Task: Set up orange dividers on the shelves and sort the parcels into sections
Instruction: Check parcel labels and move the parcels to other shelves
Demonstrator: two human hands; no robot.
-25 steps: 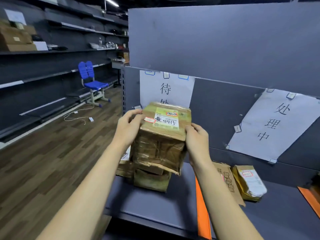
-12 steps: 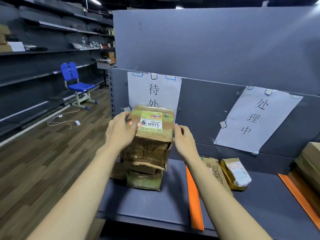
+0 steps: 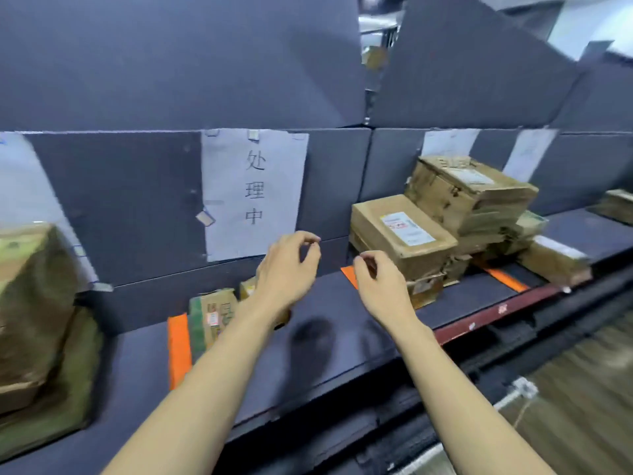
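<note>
Shelf [image 3: 318, 341] parcels [image 3: 400, 231] lie beyond both empty hands [image 3: 284, 272].

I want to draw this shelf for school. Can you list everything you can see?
Shelf: one, dark grey, running left to right.
Orange dividers: three visible, flat on the shelf.
Paper signs: four or so, white, taped to the back panel.
Stacked parcels: brown, far left.
Small parcels: two, brown and green, under the middle sign.
Box pile: several, brown, right section.
Floor: wood-look, lower right.
Left hand: holds nothing, fingers loosely curled.
Right hand: holds nothing, fingers loosely curled.
</note>
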